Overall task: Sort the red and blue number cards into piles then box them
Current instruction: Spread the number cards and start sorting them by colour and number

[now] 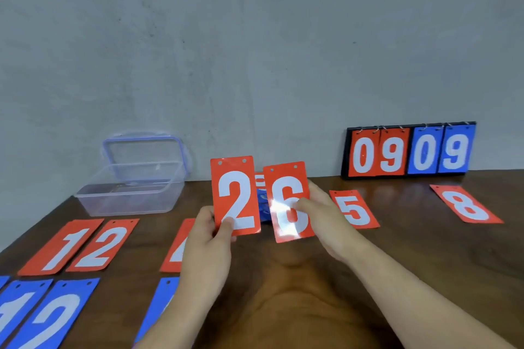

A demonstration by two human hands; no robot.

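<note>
Left hand [207, 238] pinches glossy red card with white 2 [236, 195], right hand [326, 218] pinches glossy red card with white 6 [289, 202]; both upright, right of clear plastic box [130, 193]. Risk: fingers [225, 228] slip on slick lower edge, card drops among half-hidden blue cards [262, 201] there, mixing colours

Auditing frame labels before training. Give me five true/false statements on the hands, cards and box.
1. The left hand holds a red 2 card. True.
2. The right hand holds a blue card. False: its 6 card is red.
3. The clear box on the table has its lid off. True.
4. The 8 card lies in the box. False: it lies flat on the table, far right.
5. The scoreboard by the wall shows 0 9 0 9. True.
</note>
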